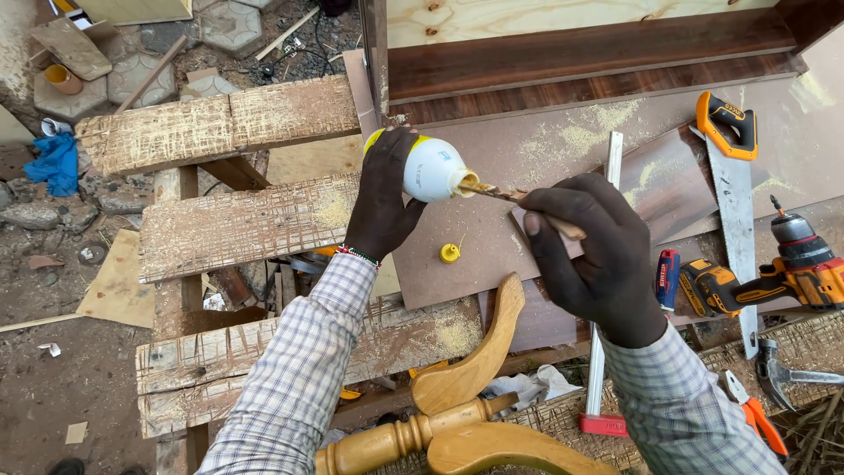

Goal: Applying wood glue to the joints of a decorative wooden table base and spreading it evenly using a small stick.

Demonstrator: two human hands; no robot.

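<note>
Right at the bottom edge, closest of all, sits a turned wooden chair piece [457,413], pale varnished timber with a curved arm sweeping up toward the middle of the frame. Two checked sleeves rise past it on either side. Centre frame now: the left hand [384,195] is wrapped firmly around a white glue bottle [431,167] with a yellow base, tipped on its side so the open neck points right. The right hand [598,255], just right of centre, pinches a thin wooden stick [519,200], and the tip of that stick is poked into the bottle's mouth. Both hands are clenched on what they carry, hovering above a brown board [492,255] dusted with sawdust. Just below the bottle, lying loose on that board, is the little yellow cap [450,253]. Over on the right side, a handsaw [734,202] with an orange and black handle lies lengthwise, and beside it at the right edge rests an orange and black cordless drill [782,273]. A metal square [602,299] with a red end runs down behind the right wrist. Lower right corner, orange-handled pliers [756,418] and a hammer head [778,369]. To the left, rough scored planks [237,224] make up the table, and a blue cloth [54,163] lies on the ground at the far left
</note>
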